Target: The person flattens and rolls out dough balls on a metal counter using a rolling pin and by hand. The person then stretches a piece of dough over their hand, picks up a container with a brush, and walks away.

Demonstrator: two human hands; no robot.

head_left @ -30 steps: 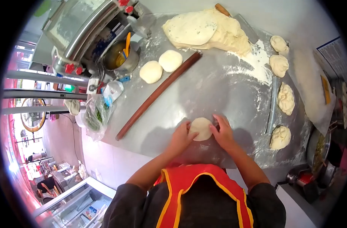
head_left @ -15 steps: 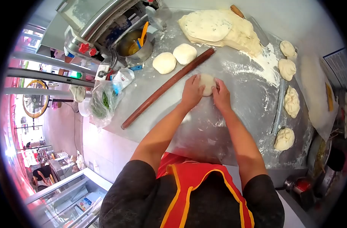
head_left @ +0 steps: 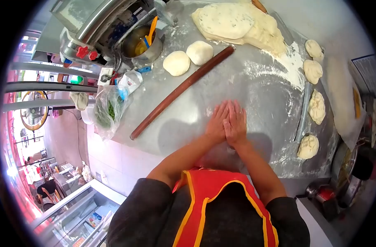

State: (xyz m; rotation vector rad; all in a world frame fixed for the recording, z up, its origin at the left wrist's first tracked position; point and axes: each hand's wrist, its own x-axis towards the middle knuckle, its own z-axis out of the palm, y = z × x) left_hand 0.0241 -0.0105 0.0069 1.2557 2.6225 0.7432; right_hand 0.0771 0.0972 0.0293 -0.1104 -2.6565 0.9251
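My left hand (head_left: 217, 124) and my right hand (head_left: 237, 124) lie side by side, palms down, over the metal worktop (head_left: 171, 131). Their fingers are stretched out flat and their thumbs meet or overlap. The round piece of dough seen earlier is out of sight; whatever lies under the palms is hidden. Just beyond my hands, a long reddish-brown rolling pin (head_left: 181, 91) lies diagonally. Behind it are two smooth round dough balls, one on the left (head_left: 176, 63) and one on the right (head_left: 200, 53).
A large dough slab (head_left: 262, 35) lies at the back beside scattered flour (head_left: 293, 68). Several dough lumps (head_left: 316, 107) line the right side near a thin metal rod (head_left: 303, 113). At left are a metal pot (head_left: 151, 52) with an orange-handled tool and a plastic bag of greens (head_left: 107, 113).
Both hands have come closer to my body and together, from cupping the dough's sides to lying flat. The dough no longer shows. The view has shifted slightly.
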